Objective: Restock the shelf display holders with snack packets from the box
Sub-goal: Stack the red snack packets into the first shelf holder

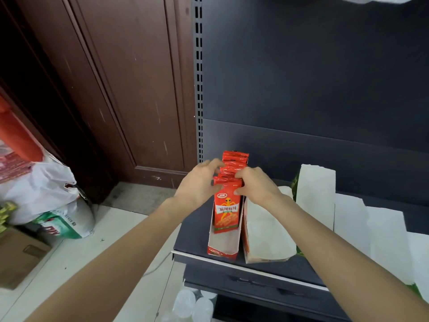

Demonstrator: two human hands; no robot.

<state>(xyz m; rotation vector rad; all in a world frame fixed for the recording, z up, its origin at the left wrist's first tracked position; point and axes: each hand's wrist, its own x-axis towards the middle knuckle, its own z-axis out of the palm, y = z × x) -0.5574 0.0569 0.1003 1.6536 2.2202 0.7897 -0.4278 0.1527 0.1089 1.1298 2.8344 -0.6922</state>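
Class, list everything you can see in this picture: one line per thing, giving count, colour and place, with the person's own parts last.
snack packets: one row, count unclear, red, upright in the left holder
left holder: one, red and white, shelf front
empty holders: several, white, right of it
shelf: one, dark grey
door: one, brown, left
bags: a few, white and red, floor left
cardboard box: one, brown, floor
left hand: grips packets
right hand: grips packets

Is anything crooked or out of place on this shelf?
Yes, slightly. The white holder beside the red holder sits askew, its front angled to the right and overhanging the shelf edge. It holds no packets. The red packets stand upright between both hands.
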